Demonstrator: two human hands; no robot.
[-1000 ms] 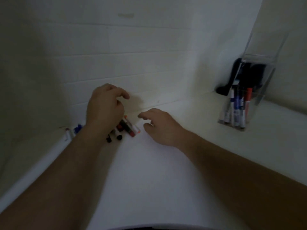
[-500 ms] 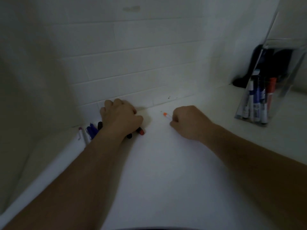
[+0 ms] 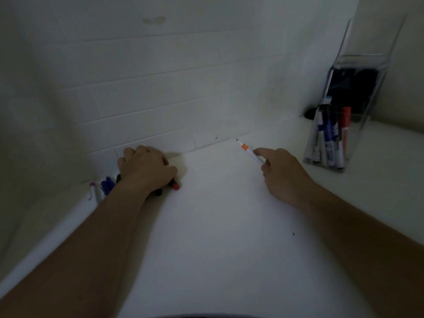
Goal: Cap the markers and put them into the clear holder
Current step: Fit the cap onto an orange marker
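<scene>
Markers (image 3: pixel 101 191) on the far left, a loose cluster lying against the foot of the tiled wall (image 3: pixel 160 92): one with a purple band, a couple of blue ones, a dark one beside them. Left hand (image 3: pixel 146 171) is right on top of that pile, knuckles up, fingers curled down over it, gripping markers; a red cap (image 3: pixel 175 186) and a black end (image 3: pixel 158 192) poke out at its near side. Across the white counter (image 3: pixel 218 226), the right hand (image 3: pixel 283 177) pinches an uncapped marker (image 3: pixel 249 151), white barrel with an orange band, tip pointing far and left, lifted off the surface. Far right, the clear holder (image 3: pixel 358 143) stands upright on the counter, well apart from both hands, with capped markers, blue and red, already standing inside it.
</scene>
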